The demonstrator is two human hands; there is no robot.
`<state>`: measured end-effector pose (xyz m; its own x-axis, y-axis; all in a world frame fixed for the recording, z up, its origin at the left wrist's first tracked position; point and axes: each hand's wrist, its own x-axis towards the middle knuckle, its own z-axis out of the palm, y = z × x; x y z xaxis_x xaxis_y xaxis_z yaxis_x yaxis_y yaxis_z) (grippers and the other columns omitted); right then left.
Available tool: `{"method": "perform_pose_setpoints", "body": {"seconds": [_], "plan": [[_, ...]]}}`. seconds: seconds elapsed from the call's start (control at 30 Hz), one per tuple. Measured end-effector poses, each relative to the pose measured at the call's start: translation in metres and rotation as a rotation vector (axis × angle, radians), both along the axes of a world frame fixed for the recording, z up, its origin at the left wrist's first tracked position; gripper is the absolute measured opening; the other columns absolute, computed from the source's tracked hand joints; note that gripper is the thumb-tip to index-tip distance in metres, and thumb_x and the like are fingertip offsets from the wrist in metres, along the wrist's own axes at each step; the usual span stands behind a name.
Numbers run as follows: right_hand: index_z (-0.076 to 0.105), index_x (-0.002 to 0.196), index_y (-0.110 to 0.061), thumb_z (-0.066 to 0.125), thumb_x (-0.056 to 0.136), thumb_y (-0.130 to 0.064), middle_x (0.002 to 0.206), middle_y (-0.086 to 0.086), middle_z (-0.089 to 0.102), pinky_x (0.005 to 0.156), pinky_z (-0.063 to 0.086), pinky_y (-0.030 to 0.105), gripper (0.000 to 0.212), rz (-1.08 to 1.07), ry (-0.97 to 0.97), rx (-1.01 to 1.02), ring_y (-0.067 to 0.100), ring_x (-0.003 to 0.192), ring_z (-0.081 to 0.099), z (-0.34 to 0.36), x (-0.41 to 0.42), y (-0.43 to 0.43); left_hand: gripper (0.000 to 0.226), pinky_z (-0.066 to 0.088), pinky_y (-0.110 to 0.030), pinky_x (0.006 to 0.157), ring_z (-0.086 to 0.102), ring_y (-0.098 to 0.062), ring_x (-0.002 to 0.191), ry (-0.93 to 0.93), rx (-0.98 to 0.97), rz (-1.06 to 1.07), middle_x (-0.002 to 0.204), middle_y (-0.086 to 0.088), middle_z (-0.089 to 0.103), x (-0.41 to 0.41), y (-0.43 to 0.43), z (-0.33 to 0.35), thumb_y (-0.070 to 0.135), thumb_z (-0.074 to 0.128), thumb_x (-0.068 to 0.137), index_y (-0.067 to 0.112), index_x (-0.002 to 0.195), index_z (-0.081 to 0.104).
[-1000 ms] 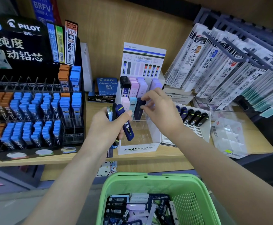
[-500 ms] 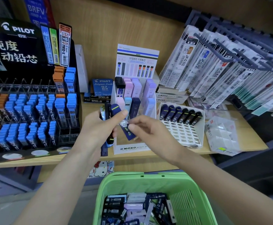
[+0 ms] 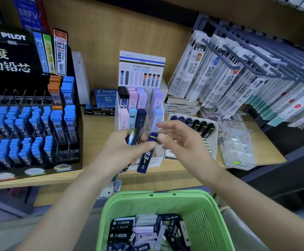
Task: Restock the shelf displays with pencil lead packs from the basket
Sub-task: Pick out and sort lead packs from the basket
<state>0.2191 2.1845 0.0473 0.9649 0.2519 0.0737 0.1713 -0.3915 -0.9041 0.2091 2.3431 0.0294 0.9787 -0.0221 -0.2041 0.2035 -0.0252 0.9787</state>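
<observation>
Two bare hands met at the centre of the frame, in front of a pale wooden shelf [image 3: 96, 127]. The left hand [image 3: 118, 153] was curled around a small bundle of slim packs [image 3: 134, 137], too blurred to count. Its thumb pressed one navy lead pack [image 3: 146, 156] against the fingers. This pack was a flat, glossy plastic case with a rounded cap and a thin yellow-green stripe, and it hung tilted below the hand.

The right hand [image 3: 182, 144] had its fingers loosely fanned, with the fingertips at the pack's cap. Blur hid whether they pinched it.

At the bottom centre sat one green plastic basket [image 3: 207, 220] with slotted walls. Inside it was a jumble of loose packs [image 3: 142, 230] in black, navy, lilac and white.

Behind the hands stood one white display [image 3: 142, 69] with a printed header card. It held eight columns of packs in two rows of four: black, pink, lilac, pale blue and navy.

Just to its right, a white gridded tray [image 3: 213, 140] carried six dark upright packs [image 3: 195, 124] in a row along its back edge.

On the left of the frame, a black stepped rack [image 3: 11, 57] was crowded with blue and orange cases. On the upper right, flat refill packets [image 3: 211, 73] hung from grey pegs. Below them lay one clear divided box [image 3: 236, 151].
</observation>
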Motion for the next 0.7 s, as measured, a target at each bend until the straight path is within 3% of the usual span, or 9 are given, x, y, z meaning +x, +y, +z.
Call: {"method": "perform_pose_setpoints", "body": {"seconds": [0.1,0.2,0.3,0.37,0.5,0.6,0.7], "plan": [[0.065,0.082,-0.032,0.07,0.082,-0.012,0.075,-0.014,0.066,0.071,0.053,0.023,0.02,0.021,-0.004,-0.086,0.004,0.071,0.061,0.007,0.002,-0.014,0.012,0.033,-0.018,0.043,0.038,-0.009,0.041,-0.015,0.066,-0.096,0.046,0.009,0.054,0.0,-0.01,-0.003,0.018,0.076,0.077,0.012,0.079,0.067],[0.066,0.082,-0.028,0.073,0.078,-0.01,0.076,-0.008,0.065,0.063,0.051,0.016,0.02,0.047,0.077,-0.132,0.006,0.068,0.062,0.008,0.003,-0.026,0.014,0.032,-0.016,0.041,0.039,-0.007,0.04,-0.044,0.105,-0.138,0.057,0.001,0.061,0.0,-0.019,-0.006,0.018,0.076,0.076,0.009,0.081,0.068],[0.065,0.079,-0.021,0.07,0.081,-0.007,0.074,-0.003,0.066,0.062,0.052,0.017,0.015,0.074,0.128,-0.131,0.006,0.067,0.063,0.013,0.006,-0.035,0.012,0.036,-0.013,0.044,0.044,0.0,0.039,-0.045,0.115,-0.128,0.058,0.012,0.062,0.002,-0.028,-0.009,0.02,0.074,0.079,0.014,0.087,0.068],[0.063,0.082,-0.015,0.066,0.083,-0.005,0.075,0.001,0.067,0.065,0.055,0.02,0.011,0.028,0.134,-0.092,0.006,0.066,0.065,0.018,0.012,-0.043,0.013,0.039,-0.018,0.047,0.045,-0.005,0.043,-0.023,0.078,-0.068,0.067,0.011,0.063,0.004,-0.031,-0.011,0.022,0.071,0.082,0.019,0.093,0.063],[0.059,0.084,-0.016,0.061,0.088,-0.005,0.077,0.003,0.065,0.071,0.056,0.022,0.012,-0.207,0.001,-0.067,0.008,0.067,0.066,0.023,0.035,-0.069,0.015,0.039,-0.024,0.05,0.043,-0.011,0.047,0.047,0.038,0.045,0.062,0.001,0.051,0.011,-0.033,-0.014,0.025,0.064,0.088,0.019,0.097,0.053],[0.057,0.085,-0.022,0.062,0.089,-0.01,0.081,-0.002,0.063,0.076,0.055,0.023,0.013,-0.35,-0.167,-0.216,0.014,0.078,0.065,0.01,0.055,-0.082,0.021,0.037,-0.023,0.048,0.043,-0.01,0.044,0.101,-0.012,0.079,0.055,-0.002,0.049,0.015,-0.036,-0.017,0.026,0.06,0.09,0.013,0.105,0.051],[0.065,0.097,-0.013,0.062,0.089,-0.01,0.08,-0.008,0.06,0.071,0.045,0.003,0.01,-0.346,-0.276,-0.372,0.004,0.074,0.057,-0.005,0.07,-0.081,0.024,0.036,-0.021,0.044,0.043,-0.011,0.043,0.126,-0.034,0.085,0.051,0.0,0.049,0.017,-0.04,-0.018,0.023,0.057,0.091,0.007,0.108,0.05]]}}
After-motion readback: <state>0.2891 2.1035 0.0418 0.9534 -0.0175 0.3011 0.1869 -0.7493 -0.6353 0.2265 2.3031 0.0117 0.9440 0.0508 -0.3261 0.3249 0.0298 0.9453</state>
